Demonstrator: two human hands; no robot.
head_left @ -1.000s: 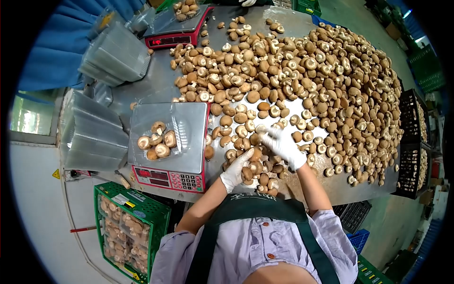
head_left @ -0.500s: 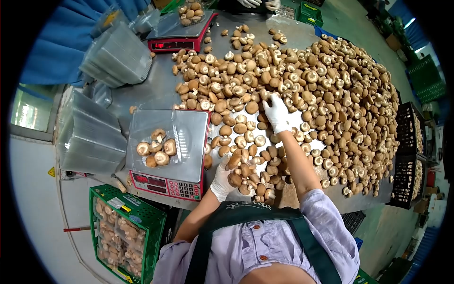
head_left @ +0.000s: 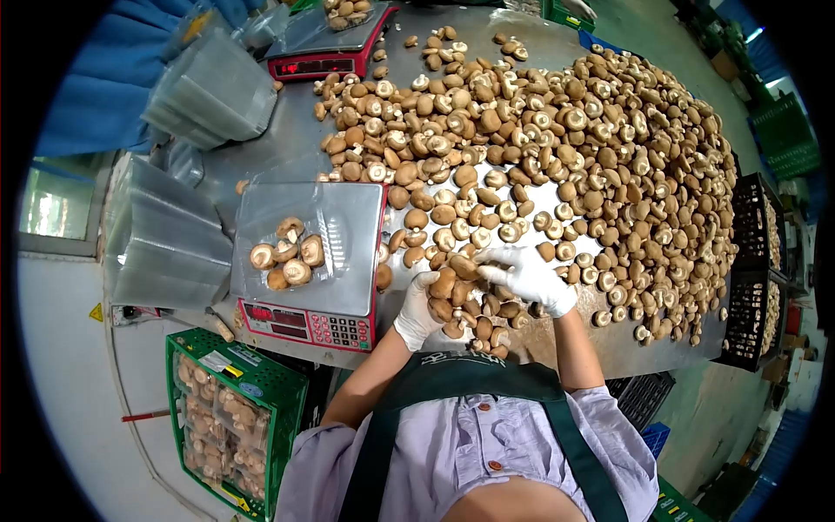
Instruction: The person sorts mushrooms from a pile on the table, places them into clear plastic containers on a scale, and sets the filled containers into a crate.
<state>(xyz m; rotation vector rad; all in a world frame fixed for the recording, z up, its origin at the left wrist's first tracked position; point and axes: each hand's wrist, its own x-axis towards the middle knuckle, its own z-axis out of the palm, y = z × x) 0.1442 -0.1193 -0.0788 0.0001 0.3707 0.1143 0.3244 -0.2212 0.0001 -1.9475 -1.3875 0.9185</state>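
Observation:
My left hand (head_left: 419, 311), in a white glove, is closed around several brown shiitake mushrooms (head_left: 441, 297) near the front of the table. My right hand (head_left: 529, 278), also gloved, has come up beside it, its fingertips on a large shiitake mushroom (head_left: 464, 267) at the top of that handful. More mushrooms lie just under both hands, so the lower edge of the handful is hard to make out. Left of my hands, a clear plastic tray (head_left: 323, 228) with several mushrooms rests on a red-framed scale (head_left: 352, 300).
A large heap of mushrooms (head_left: 644, 191) covers the table's right side. Stacked clear trays (head_left: 165, 244) stand at the left. Below them is a green crate (head_left: 283, 391) of packed mushrooms. A second scale (head_left: 317, 65) is at the back; another person's gloved hand (head_left: 581, 9) shows there.
My right hand has drawn back from the heap toward my left hand, bringing a mushroom to the handful. My left hand stays near the scale. The person opposite has shifted rightward.

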